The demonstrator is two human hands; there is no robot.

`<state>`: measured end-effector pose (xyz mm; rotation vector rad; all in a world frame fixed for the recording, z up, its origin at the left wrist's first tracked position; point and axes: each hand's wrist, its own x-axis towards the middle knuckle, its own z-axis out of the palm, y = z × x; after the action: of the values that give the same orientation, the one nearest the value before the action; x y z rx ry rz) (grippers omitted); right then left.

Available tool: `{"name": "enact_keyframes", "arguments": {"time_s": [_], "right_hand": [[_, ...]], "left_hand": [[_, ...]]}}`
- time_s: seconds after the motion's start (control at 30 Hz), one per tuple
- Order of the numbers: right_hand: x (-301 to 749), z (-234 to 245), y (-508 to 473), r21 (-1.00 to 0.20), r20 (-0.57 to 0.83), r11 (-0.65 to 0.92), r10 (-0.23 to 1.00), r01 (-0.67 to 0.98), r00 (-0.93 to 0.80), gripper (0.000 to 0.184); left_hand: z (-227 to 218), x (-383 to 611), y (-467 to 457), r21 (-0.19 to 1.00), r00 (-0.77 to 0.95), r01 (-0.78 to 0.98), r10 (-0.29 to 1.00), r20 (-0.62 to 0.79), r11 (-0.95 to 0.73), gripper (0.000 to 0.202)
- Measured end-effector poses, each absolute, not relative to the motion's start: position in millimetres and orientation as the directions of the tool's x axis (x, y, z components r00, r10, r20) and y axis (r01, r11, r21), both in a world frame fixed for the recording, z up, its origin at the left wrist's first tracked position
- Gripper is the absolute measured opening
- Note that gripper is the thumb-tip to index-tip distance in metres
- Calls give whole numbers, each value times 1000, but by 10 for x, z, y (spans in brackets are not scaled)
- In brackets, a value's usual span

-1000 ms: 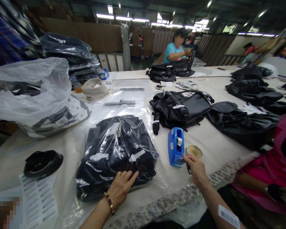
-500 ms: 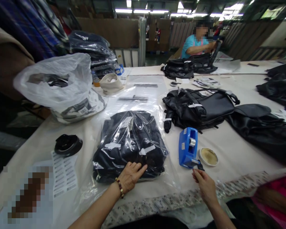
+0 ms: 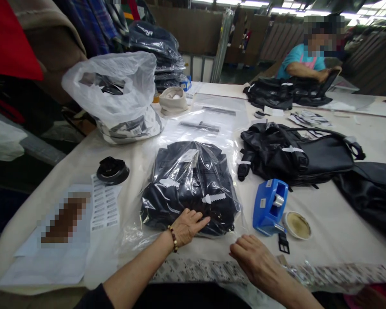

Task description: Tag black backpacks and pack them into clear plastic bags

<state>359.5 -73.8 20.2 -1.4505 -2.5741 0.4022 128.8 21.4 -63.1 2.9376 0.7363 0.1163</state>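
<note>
A black bag sealed in a clear plastic sleeve (image 3: 189, 189) lies in front of me on the cream table (image 3: 324, 214). My left hand (image 3: 188, 225), with a bead bracelet at the wrist, rests with fingers stretched on the sleeve's near edge. My right hand (image 3: 254, 262) hovers low over the table's front edge, just right of the sleeve's loose flap, fingers bent and close together; whatever is in them is hidden. A blue tape dispenser (image 3: 269, 206) stands just beyond my right hand, with a round dish (image 3: 296, 225) and a small black buckle (image 3: 283, 242) beside it.
An unwrapped black bag (image 3: 296, 154) lies behind the dispenser, more black material at the right. At the left are a label sheet (image 3: 105, 206), a black round piece (image 3: 112, 170) and a full white plastic sack (image 3: 116, 92). A person in a teal top (image 3: 304, 60) works at the far side.
My right hand has left the tape dispenser and come back left toward the sleeve's open end. My left hand has stayed on the wrapped bag. My head has turned left.
</note>
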Motion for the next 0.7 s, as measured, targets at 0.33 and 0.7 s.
{"name": "enact_keyframes", "arguments": {"time_s": [0.33,0.7], "right_hand": [[3287,-177,-151,81,71,729,676,680,-733,23],[3091,-211,128,88,-259,472,861,877,-437,17]], "left_hand": [[-648,1295,186,175,849,494,516,113,-852,34],[-624,1291,197,204,848,489,517,115,-848,34]]}}
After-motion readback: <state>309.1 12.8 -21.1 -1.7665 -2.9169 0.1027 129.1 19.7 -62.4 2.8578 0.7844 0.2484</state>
